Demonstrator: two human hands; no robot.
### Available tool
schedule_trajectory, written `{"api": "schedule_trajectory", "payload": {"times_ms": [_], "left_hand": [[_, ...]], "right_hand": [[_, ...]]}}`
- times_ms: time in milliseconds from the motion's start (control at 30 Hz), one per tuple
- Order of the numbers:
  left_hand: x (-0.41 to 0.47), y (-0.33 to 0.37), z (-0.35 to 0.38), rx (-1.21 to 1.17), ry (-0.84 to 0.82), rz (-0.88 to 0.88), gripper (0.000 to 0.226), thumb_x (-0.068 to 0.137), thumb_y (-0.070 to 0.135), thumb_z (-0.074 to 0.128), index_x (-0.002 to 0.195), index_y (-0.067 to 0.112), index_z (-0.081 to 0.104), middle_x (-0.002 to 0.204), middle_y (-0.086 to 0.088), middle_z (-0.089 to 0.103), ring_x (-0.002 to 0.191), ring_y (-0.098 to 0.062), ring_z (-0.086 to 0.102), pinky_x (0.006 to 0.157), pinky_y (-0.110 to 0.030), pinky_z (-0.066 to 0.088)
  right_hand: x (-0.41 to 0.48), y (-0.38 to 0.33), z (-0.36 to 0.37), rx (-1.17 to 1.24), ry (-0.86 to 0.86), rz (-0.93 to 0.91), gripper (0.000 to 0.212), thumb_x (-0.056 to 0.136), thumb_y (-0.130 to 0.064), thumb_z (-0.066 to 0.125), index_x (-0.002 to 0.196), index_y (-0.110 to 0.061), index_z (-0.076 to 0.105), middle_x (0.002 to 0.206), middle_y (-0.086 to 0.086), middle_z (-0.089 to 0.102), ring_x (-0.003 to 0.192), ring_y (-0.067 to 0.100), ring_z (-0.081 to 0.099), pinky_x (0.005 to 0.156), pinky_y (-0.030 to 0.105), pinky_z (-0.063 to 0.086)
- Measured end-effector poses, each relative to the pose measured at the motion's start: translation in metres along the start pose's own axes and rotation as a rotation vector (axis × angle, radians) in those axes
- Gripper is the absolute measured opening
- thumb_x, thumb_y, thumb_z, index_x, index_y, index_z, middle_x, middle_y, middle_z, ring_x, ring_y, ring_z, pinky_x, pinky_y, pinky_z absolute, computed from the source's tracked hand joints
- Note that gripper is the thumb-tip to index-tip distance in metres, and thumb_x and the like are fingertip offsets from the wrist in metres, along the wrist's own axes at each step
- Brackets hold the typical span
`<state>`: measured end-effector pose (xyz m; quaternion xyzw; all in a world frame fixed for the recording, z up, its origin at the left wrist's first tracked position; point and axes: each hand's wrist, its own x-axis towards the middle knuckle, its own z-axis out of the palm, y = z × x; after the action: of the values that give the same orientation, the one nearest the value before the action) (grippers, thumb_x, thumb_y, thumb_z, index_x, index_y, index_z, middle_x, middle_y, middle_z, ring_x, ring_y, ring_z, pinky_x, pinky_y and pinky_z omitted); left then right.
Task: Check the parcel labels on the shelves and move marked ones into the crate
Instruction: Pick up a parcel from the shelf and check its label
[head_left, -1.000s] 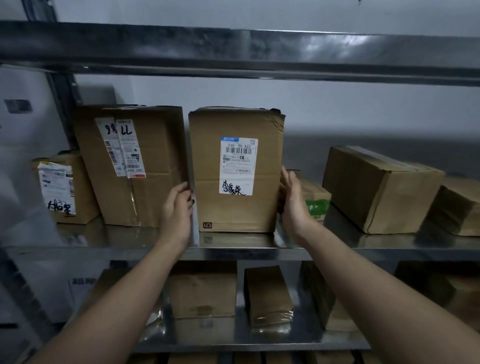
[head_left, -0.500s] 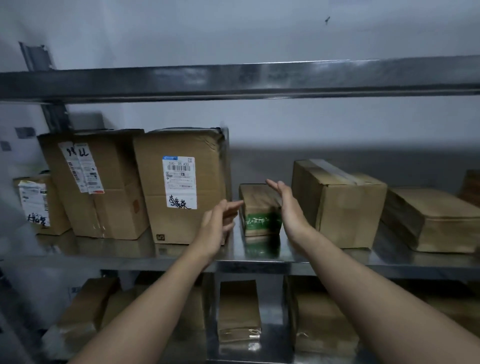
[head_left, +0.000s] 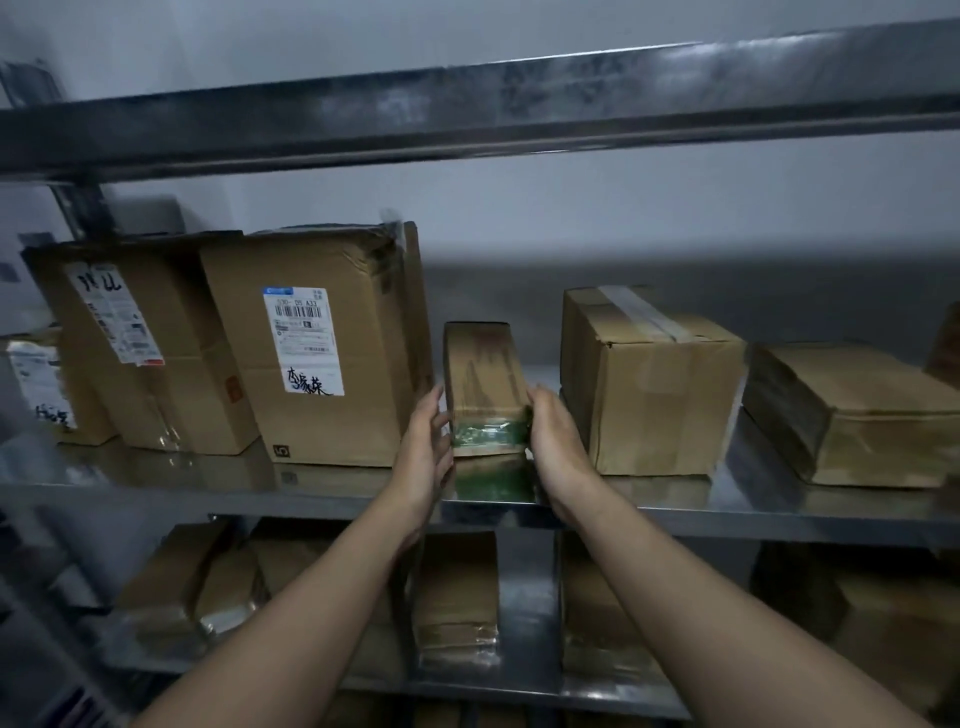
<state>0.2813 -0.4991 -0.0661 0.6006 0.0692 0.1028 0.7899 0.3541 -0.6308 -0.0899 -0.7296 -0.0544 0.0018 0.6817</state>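
A small narrow cardboard parcel with green tape across its front end lies on the middle metal shelf. My left hand presses its left side and my right hand its right side, so both grip it near the front. To its left stands a tall box with a white barcode label and black handwriting. Further left is another labelled tall box and a small labelled box. No label shows on the small parcel from here.
Right of the parcel sit a taped cardboard box and a flat parcel, close to my right hand. A steel shelf beam runs overhead. The lower shelf holds several wrapped parcels. No crate is in view.
Both hands left the tall labelled box, moved right, and closed onto the sides of the small green-taped parcel. The view shifted right and nearer.
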Motion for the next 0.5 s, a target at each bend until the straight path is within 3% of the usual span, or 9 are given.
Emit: {"api": "schedule_trajectory", "payload": {"times_ms": [67, 100, 200, 300, 367, 433, 500], "left_hand": [[-0.010, 0.005, -0.005, -0.001, 0.010, 0.015, 0.026, 0.110, 0.042, 0.036, 0.125, 0.028, 0.054, 0.116, 0.004, 0.064, 0.110, -0.012, 0.063, 0.076, -0.017, 0.057], [-0.016, 0.009, -0.008, 0.011, 0.006, 0.032, 0.029, 0.111, 0.041, 0.036, 0.127, 0.025, 0.053, 0.115, 0.002, 0.063, 0.112, -0.013, 0.063, 0.078, -0.018, 0.054], [-0.032, 0.019, -0.017, 0.059, -0.028, 0.085, 0.040, 0.111, 0.040, 0.034, 0.141, 0.020, 0.051, 0.116, -0.004, 0.060, 0.112, -0.015, 0.063, 0.099, -0.026, 0.049], [-0.054, 0.029, -0.030, 0.081, -0.101, 0.109, 0.046, 0.113, 0.042, 0.032, 0.149, 0.020, 0.050, 0.133, -0.008, 0.059, 0.127, -0.019, 0.060, 0.114, -0.035, 0.045], [-0.070, 0.033, -0.040, 0.083, -0.143, 0.114, 0.045, 0.112, 0.043, 0.031, 0.147, 0.022, 0.051, 0.136, -0.008, 0.060, 0.129, -0.020, 0.060, 0.104, -0.031, 0.052], [-0.093, 0.041, -0.047, 0.094, -0.161, 0.112, 0.039, 0.113, 0.042, 0.029, 0.138, 0.027, 0.055, 0.126, -0.003, 0.063, 0.119, -0.015, 0.063, 0.087, -0.021, 0.052], [-0.114, 0.048, -0.057, 0.082, -0.177, 0.100, 0.034, 0.113, 0.042, 0.029, 0.122, 0.033, 0.059, 0.118, 0.003, 0.066, 0.116, -0.013, 0.063, 0.086, -0.022, 0.051]], "right_hand": [[-0.010, 0.000, 0.000, 0.011, 0.019, -0.015, 0.071, 0.084, -0.077, 0.027, 0.128, -0.035, 0.065, 0.138, 0.004, 0.062, 0.126, 0.021, 0.062, 0.114, 0.055, 0.045], [-0.019, -0.003, 0.000, 0.019, 0.031, -0.016, 0.068, 0.083, -0.076, 0.029, 0.120, -0.034, 0.068, 0.132, 0.005, 0.064, 0.119, 0.021, 0.065, 0.111, 0.054, 0.049], [-0.045, -0.013, 0.000, 0.041, 0.061, -0.021, 0.067, 0.082, -0.075, 0.032, 0.115, -0.033, 0.072, 0.129, 0.008, 0.065, 0.115, 0.019, 0.068, 0.108, 0.051, 0.053], [-0.077, -0.027, 0.004, 0.035, 0.083, -0.050, 0.067, 0.082, -0.076, 0.035, 0.120, -0.034, 0.071, 0.131, 0.008, 0.064, 0.118, 0.019, 0.066, 0.110, 0.050, 0.052], [-0.104, -0.034, 0.011, 0.035, 0.116, -0.063, 0.064, 0.081, -0.077, 0.037, 0.125, -0.042, 0.067, 0.134, 0.006, 0.061, 0.122, 0.019, 0.064, 0.111, 0.051, 0.052], [-0.134, -0.043, 0.017, 0.036, 0.161, -0.059, 0.058, 0.081, -0.076, 0.040, 0.125, -0.047, 0.063, 0.136, 0.004, 0.059, 0.125, 0.019, 0.062, 0.110, 0.053, 0.052], [-0.163, -0.053, 0.021, 0.010, 0.173, -0.069, 0.052, 0.086, -0.072, 0.040, 0.126, -0.045, 0.061, 0.136, 0.004, 0.058, 0.125, 0.020, 0.060, 0.109, 0.053, 0.053]]}}
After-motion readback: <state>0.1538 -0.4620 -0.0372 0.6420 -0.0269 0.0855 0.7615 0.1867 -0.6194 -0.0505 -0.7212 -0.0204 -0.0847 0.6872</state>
